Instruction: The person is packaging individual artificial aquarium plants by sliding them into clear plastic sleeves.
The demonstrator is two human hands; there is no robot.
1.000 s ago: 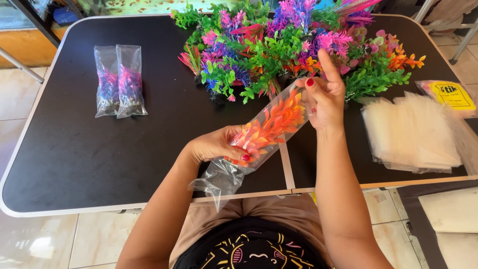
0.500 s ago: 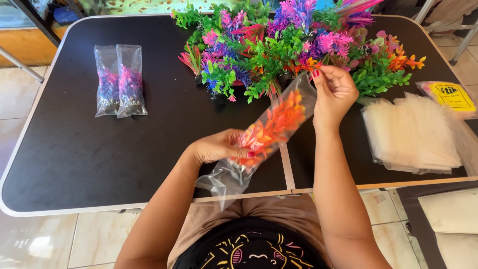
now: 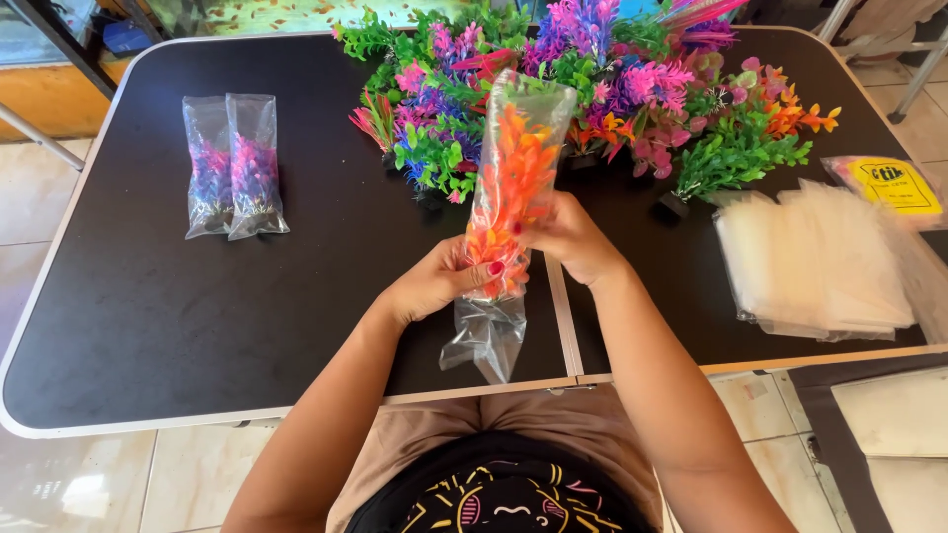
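Above the black bench [image 3: 197, 326], both my hands gripped a clear bag [image 3: 504, 247] holding an orange plastic plant [image 3: 513, 188]: left hand [image 3: 434, 286] fingers clamped low, right hand [image 3: 568, 237] fingers closed around its middle. Bagging seemed nearly finished; seating the plant deeper would need a steady push.

One camera only, worn on the person's head and tilted steeply down and forward over the black table [image 3: 197, 326]. It sits close: forearms rise from the bottom edge, with lap and floor tiles below (the table's far rim just reaches the top edge). With no second view, nothing is shared between cameras.
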